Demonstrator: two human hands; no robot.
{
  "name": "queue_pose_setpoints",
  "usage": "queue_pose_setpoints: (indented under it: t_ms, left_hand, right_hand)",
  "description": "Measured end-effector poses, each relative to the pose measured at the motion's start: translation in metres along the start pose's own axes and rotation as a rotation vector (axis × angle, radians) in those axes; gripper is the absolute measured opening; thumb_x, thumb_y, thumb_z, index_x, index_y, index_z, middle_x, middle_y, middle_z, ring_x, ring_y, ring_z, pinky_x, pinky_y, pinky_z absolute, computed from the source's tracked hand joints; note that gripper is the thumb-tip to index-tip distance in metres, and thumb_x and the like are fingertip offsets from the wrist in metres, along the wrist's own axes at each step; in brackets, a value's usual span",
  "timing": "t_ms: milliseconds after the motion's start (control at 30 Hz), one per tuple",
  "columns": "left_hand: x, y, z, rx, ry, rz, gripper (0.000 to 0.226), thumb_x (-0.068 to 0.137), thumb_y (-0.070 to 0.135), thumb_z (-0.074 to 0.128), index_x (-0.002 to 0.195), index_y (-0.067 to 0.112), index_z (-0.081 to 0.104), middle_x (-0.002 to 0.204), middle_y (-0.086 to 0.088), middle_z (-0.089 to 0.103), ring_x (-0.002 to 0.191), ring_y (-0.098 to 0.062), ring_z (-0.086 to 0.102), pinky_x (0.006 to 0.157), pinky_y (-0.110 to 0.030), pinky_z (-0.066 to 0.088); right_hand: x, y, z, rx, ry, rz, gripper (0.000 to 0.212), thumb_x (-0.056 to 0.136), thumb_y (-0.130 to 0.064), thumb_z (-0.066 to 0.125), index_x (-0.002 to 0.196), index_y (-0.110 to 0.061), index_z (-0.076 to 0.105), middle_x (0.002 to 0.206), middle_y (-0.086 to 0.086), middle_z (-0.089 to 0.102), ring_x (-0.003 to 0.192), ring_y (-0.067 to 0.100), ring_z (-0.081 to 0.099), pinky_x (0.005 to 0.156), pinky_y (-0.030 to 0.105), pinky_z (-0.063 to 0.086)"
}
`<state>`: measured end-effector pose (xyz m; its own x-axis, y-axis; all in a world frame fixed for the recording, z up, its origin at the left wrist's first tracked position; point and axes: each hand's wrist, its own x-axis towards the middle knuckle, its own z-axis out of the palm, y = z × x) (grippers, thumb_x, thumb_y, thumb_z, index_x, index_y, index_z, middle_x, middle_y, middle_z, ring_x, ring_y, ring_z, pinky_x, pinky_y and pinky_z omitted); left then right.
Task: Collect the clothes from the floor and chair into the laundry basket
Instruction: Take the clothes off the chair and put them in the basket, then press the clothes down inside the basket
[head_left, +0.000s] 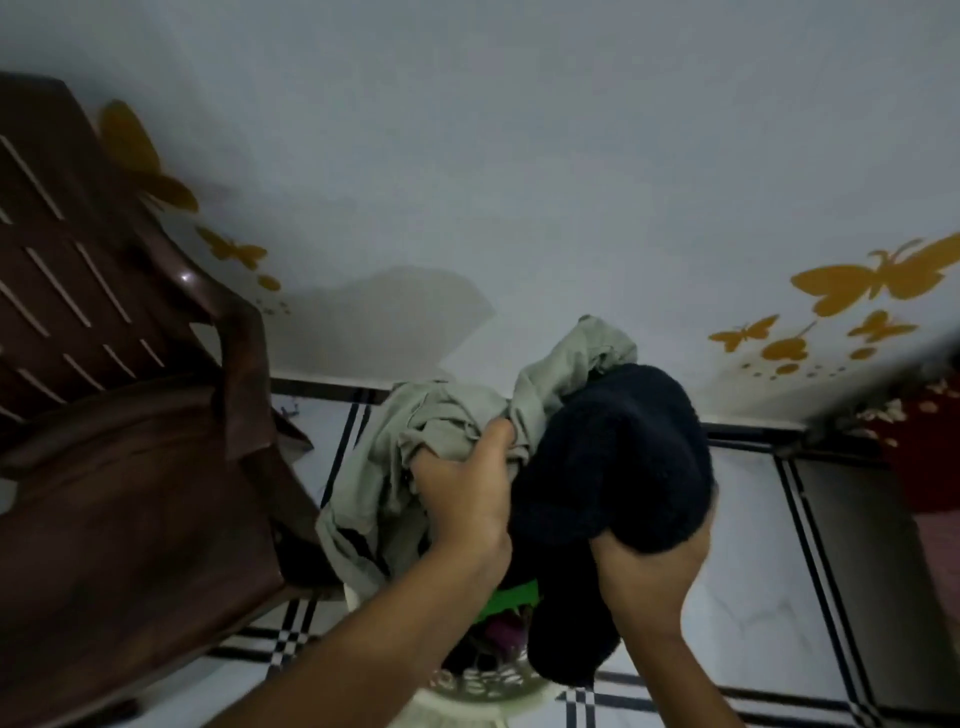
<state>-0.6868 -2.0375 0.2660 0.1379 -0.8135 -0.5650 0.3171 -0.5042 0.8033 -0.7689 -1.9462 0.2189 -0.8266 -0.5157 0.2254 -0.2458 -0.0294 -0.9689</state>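
My left hand grips a crumpled pale grey-green garment held up above the white laundry basket. A dark navy knitted garment is bunched in my right hand, and its lower end hangs down toward the basket's rim. Both garments are pressed together in front of me. Inside the basket I see a green cloth and some purple cloth, mostly hidden by my arms. The brown plastic chair stands at the left with nothing on its seat.
The basket stands on a white tiled floor with black line patterns, close to a pale wall with golden butterfly stickers. A red patterned fabric lies at the far right edge. The chair's armrest is next to the grey-green garment.
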Motion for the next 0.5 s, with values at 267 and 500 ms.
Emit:
queue_pose_setpoints:
  t_ms: [267,500]
  left_hand:
    - [0.111,-0.040,-0.079,1.769,-0.253,0.311,0.069,0.085,0.065,0.039,0.128,0.013,0.053,0.129,-0.012,0.053,0.118,-0.034,0.048,0.097,-0.046,0.043]
    - [0.186,-0.103,-0.114,2.171,-0.967,0.677,0.147,0.044,0.074,0.076,0.136,0.048,-0.036,0.151,-0.001,-0.041,0.139,-0.037,-0.032,0.112,-0.068,0.004]
  right_hand:
    - [-0.017,0.095,0.043,-0.620,-0.701,0.221,0.110,0.066,-0.072,0.070,0.152,-0.046,0.007,0.163,0.002,0.011,0.148,0.028,0.005,0.117,0.057,0.018]
    - [-0.054,0.166,0.069,-0.907,-0.859,0.548,0.119,0.057,-0.085,0.062,0.135,-0.065,-0.025,0.153,-0.001,-0.043,0.140,0.045,-0.032,0.103,0.078,0.013]
